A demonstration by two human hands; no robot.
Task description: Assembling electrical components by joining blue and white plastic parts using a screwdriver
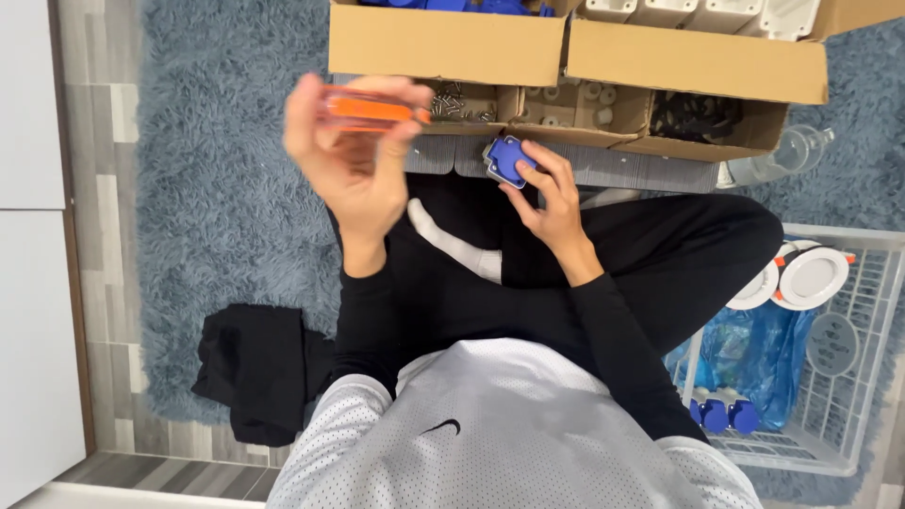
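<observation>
My left hand (pixel 353 155) is raised at chest height and grips an orange translucent screwdriver handle (pixel 372 108), held roughly level and blurred. My right hand (pixel 551 198) is lower, over my crossed legs, its fingers closed around a small blue and grey plastic part (pixel 509 158). The two hands are apart, with the screwdriver up and left of the blue part. The screwdriver's tip is not visible.
Cardboard boxes (pixel 698 61) stand ahead of me, with small trays of screws (pixel 457 102) and white and black parts. A white wire basket (pixel 853 377) at right holds round white fittings and blue parts. A black cloth (pixel 259 372) lies on the blue shaggy rug (pixel 231 188).
</observation>
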